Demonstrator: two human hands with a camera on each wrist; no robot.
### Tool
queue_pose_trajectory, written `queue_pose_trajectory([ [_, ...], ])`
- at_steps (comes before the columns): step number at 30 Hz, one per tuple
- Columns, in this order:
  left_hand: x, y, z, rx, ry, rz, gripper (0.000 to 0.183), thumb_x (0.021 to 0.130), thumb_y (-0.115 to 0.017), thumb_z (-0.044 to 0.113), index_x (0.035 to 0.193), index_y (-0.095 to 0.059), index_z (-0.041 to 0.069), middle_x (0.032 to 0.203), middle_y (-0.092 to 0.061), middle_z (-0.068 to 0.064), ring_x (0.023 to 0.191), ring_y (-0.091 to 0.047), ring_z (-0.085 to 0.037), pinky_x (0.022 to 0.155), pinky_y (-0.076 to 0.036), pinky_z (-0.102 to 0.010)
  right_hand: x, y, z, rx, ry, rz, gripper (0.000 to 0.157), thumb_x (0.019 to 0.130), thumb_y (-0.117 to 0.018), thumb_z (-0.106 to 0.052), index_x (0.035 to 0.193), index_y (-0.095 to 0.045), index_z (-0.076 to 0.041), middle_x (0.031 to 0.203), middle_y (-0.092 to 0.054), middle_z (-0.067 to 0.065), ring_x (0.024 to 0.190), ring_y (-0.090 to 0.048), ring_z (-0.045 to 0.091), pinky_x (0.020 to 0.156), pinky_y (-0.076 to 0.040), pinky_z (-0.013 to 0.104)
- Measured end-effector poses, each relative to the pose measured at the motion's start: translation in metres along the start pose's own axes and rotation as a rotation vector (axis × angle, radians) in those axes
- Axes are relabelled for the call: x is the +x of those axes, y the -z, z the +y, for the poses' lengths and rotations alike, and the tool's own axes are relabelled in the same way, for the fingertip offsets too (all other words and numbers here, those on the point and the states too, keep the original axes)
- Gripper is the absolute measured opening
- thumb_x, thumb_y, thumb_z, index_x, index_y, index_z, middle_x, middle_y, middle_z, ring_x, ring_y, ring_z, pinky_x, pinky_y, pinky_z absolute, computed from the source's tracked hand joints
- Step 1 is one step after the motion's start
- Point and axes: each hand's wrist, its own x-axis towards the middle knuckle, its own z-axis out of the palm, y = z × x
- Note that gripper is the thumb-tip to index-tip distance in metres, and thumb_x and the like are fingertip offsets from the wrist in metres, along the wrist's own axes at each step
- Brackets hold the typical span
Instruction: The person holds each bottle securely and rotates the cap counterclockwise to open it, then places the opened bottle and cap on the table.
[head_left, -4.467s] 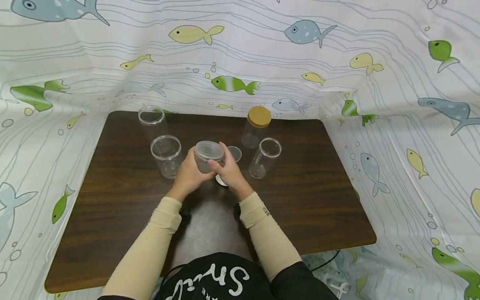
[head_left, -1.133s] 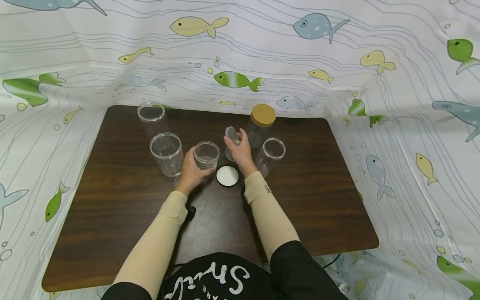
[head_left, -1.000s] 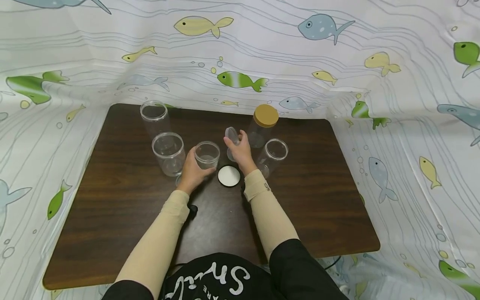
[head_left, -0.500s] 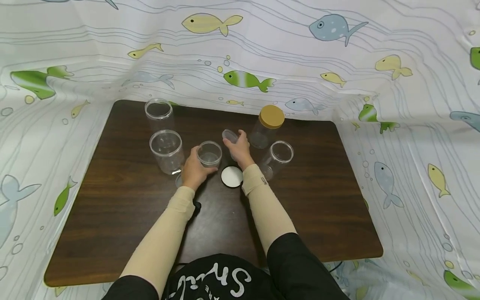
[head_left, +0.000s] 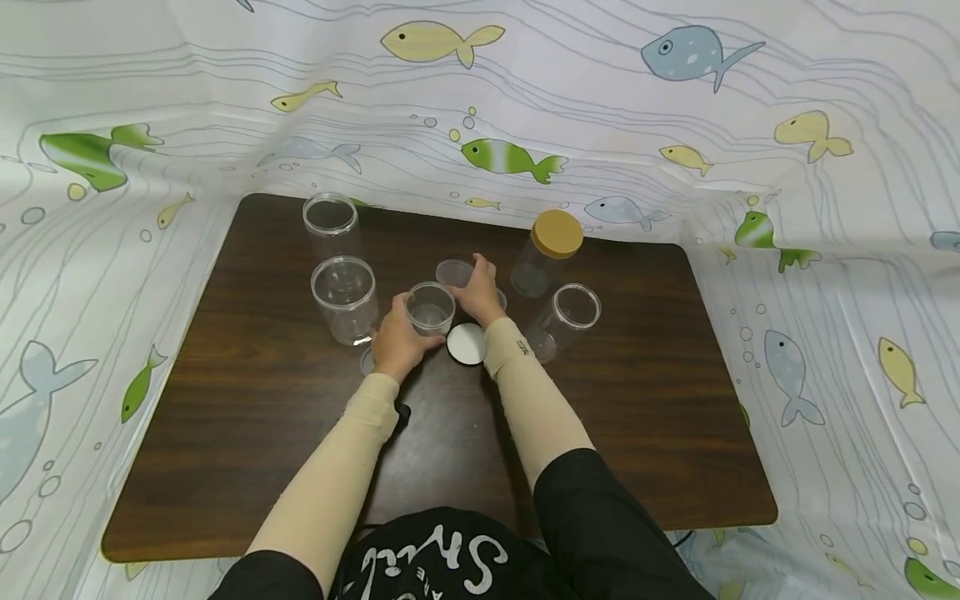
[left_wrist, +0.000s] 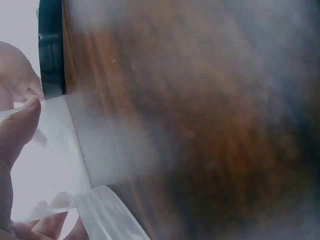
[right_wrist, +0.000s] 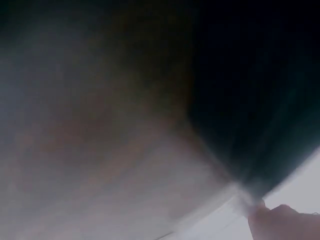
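Observation:
My left hand grips a small clear jar in the middle of the table, its mouth uncovered and facing up. In the left wrist view, the thumb lies along one side of a clear wall. Just right of the jar, my right hand pinches a clear lid, which lies nearly flat behind the jar. A white disc with a black rim rests between the two wrists. Beside the left hand another clear round piece is partly hidden. The right wrist view is mostly blurred, showing a fingertip.
Two open clear jars, one in front and one behind, stand at the left. At the right are a jar with a yellow lid and an open clear jar. A fish-print cloth surrounds the brown table.
The lid has come off the small jar since the earliest frame. Over the last second, the right hand tips it from upright to nearly flat behind the jar. The left hand keeps its grip.

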Motion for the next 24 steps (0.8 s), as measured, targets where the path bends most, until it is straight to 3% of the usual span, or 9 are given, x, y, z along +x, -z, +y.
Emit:
queue_pose_trajectory([
  [6,-0.001,-0.001,0.000,0.010,-0.002,0.001,0.098,0.071,-0.095,0.033,0.148,-0.038,0.014,0.143,-0.056,-0.016,0.126,-0.056,-0.037,0.100,-0.039,-0.062,-0.006,0.000,0.002,-0.151,0.092,-0.023,0.095,0.094,-0.075,-0.029,0.161,-0.012,-0.009,0.161,-0.015,0.020,0.141,-0.039,0.037,0.110,-0.041,0.045],
  [10,0.001,-0.001,0.000,0.013,-0.006,0.002,0.098,0.071,-0.095,0.034,0.149,-0.037,0.015,0.143,-0.056,-0.015,0.126,-0.056,-0.036,0.099,-0.039,-0.063,-0.007,0.001,0.003,-0.202,0.107,0.004,0.094,0.094,-0.075,-0.028,0.161,-0.011,-0.007,0.160,-0.018,0.021,0.140,-0.041,0.037,0.109,-0.041,0.045],
  [15,0.002,-0.002,0.001,0.010,-0.009,-0.001,0.100,0.072,-0.094,0.035,0.150,-0.035,0.014,0.144,-0.056,-0.015,0.125,-0.056,-0.037,0.096,-0.039,-0.063,-0.010,0.006,0.007,-0.225,0.090,0.016,0.096,0.093,-0.076,-0.025,0.161,-0.010,-0.007,0.161,-0.018,0.021,0.140,-0.041,0.037,0.108,-0.042,0.046],
  [24,0.004,-0.004,0.000,-0.092,-0.043,-0.002,0.107,0.070,-0.096,0.032,0.151,-0.032,0.004,0.143,-0.050,-0.027,0.129,-0.050,-0.045,0.103,-0.041,-0.060,-0.019,0.014,0.015,-0.199,0.118,0.057,0.089,0.097,-0.071,-0.023,0.161,-0.012,-0.004,0.162,-0.017,0.021,0.144,-0.036,0.037,0.109,-0.041,0.047],
])
